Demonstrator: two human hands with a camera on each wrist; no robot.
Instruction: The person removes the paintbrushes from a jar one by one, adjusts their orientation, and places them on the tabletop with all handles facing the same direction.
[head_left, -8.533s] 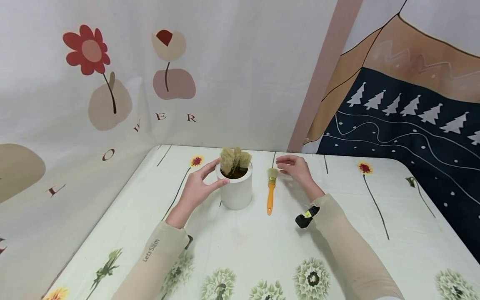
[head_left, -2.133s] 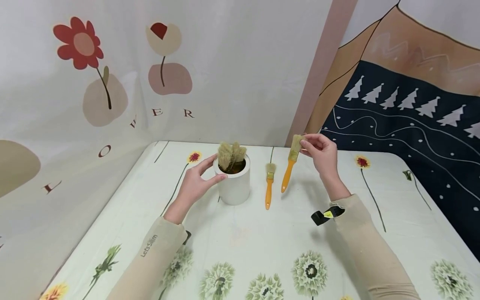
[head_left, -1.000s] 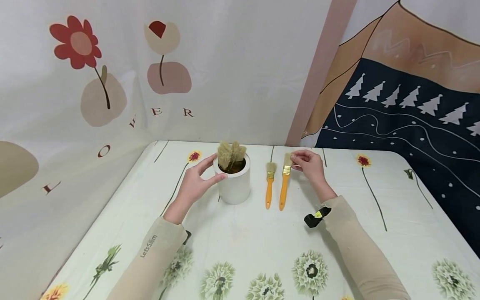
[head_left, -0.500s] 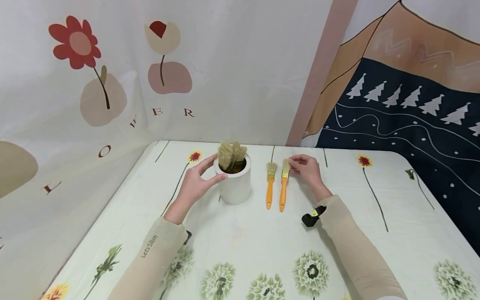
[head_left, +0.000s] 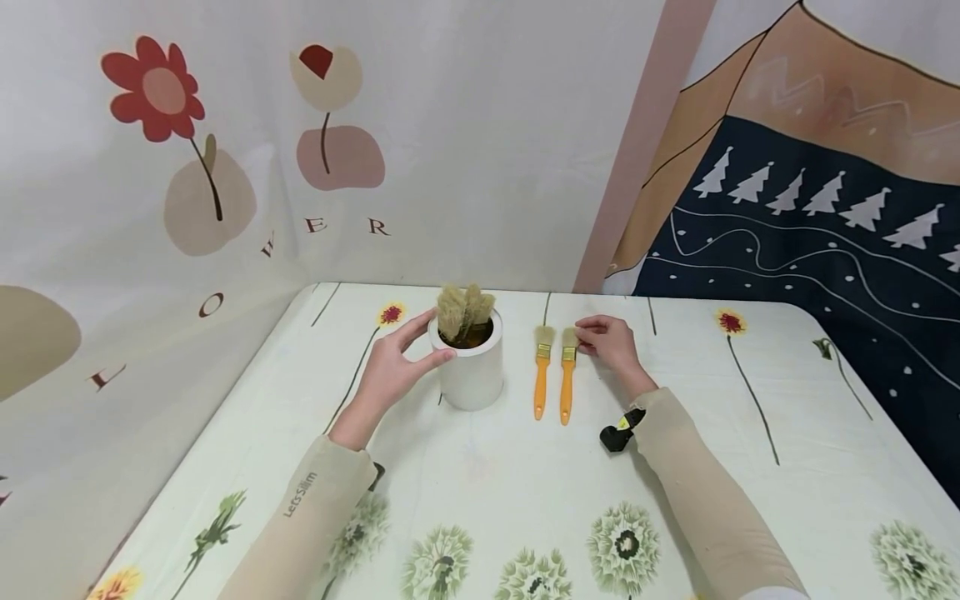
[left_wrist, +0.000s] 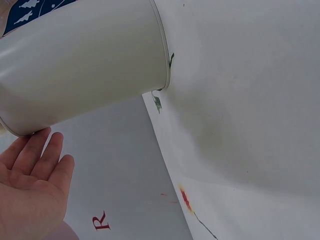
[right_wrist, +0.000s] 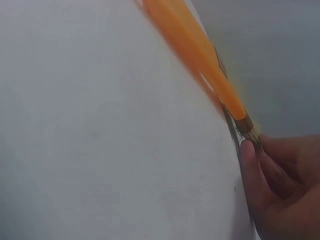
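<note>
A white cylindrical pot (head_left: 471, 379) stands upright, with several paintbrushes (head_left: 453, 312) in it, bristles up; their handles are hidden inside. My left hand (head_left: 386, 367) holds the pot's rim, thumb at the front and fingers at the far left side. In the left wrist view, fingertips of that hand (left_wrist: 37, 185) touch the pot (left_wrist: 85, 65) at its rim. To the right, my right hand (head_left: 609, 346) pinches the bristles of an orange-handled paintbrush (head_left: 566, 392) lying on the table. The right wrist view shows thumb and finger on the bristle end of the brush (right_wrist: 200, 60).
Another orange-handled paintbrush (head_left: 540, 383) lies parallel, just left of the pinched one, bristles away from me. A white cloth with printed flowers covers the table (head_left: 465, 483). Printed curtains (head_left: 480, 150) hang behind the far edge. A black wrist device (head_left: 617, 437) sits under the right sleeve.
Over these frames a second paintbrush has come into the right hand, been held raised, and been lowered beside the first. Lately the right hand slid slightly toward me. The left hand keeps its place.
</note>
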